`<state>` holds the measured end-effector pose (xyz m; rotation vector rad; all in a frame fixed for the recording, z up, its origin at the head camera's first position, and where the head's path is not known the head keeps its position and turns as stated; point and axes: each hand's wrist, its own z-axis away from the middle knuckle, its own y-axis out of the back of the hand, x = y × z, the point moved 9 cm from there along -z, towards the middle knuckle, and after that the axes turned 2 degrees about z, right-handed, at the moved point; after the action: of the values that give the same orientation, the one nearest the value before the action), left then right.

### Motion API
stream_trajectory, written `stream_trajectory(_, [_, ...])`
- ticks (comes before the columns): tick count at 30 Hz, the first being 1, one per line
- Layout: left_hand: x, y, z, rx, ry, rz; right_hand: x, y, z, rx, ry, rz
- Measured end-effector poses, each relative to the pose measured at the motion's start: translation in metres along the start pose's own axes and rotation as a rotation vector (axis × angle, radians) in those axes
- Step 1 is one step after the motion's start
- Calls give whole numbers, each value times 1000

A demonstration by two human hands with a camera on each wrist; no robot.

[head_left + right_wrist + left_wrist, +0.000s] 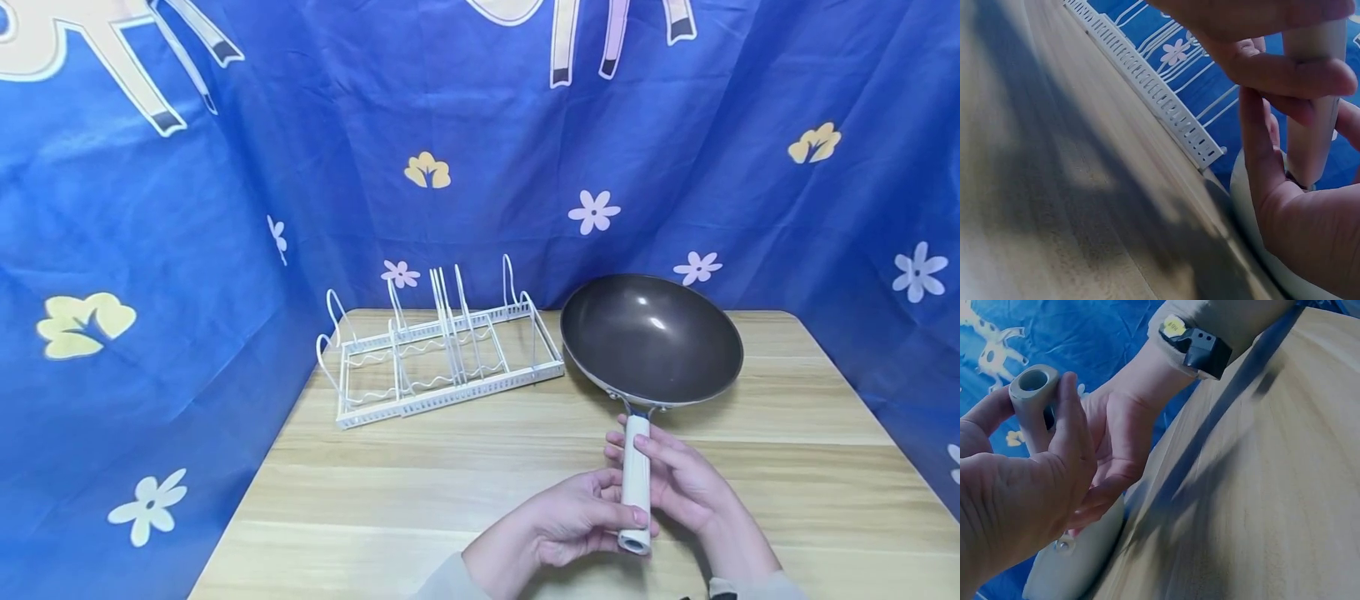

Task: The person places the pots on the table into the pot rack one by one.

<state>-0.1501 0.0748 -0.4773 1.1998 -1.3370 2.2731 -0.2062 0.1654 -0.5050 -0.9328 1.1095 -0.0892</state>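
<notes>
A wok point(651, 337) with a dark inside and a pale handle point(636, 475) is at the right of the table in the head view, its bowl tipped toward me. My left hand point(579, 518) grips the handle near its hollow end. Farther up, close to the bowl, my right hand point(686, 479) holds the same handle, thumb across its top. In the left wrist view the handle's end hole point(1034, 380) shows between the left thumb and fingers. The right wrist view has both hands around the handle point(1313, 119), and part of the bowl is hidden behind the right hand.
Left of the wok stands a white wire rack point(450, 392) with upright loops and slotted side rails. Both rest against a blue curtain point(495, 208) printed with flowers and animal legs. The wooden table point(420, 475) runs to the curtain at back and sides.
</notes>
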Motion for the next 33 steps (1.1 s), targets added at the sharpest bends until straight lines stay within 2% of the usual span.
stream_trajectory(3, [0, -1, -2, -6, 5, -10, -1, 2, -4, -23, 15, -51])
stream_trajectory(8, [1, -1, -2, -11, 13, -15, -8, 1, -12, -134, 78, -119])
stream_trajectory(12, [2, 0, -2, -3, 15, -9, -10, 3, -16, -187, 86, -153])
stream_trajectory(18, [1, 3, -1, -2, 31, -14, -11, 9, -18, -139, 63, -160])
stream_trajectory(23, [-3, 4, 0, -9, 46, -11, -13, 9, -18, -109, 69, -98])
stream_trajectory(29, [-3, 1, 5, -52, 39, -29, -13, 7, -16, -66, 78, -28])
stream_trajectory(33, [-1, -2, 10, -84, 35, -26, -14, 2, -15, -67, 90, -5])
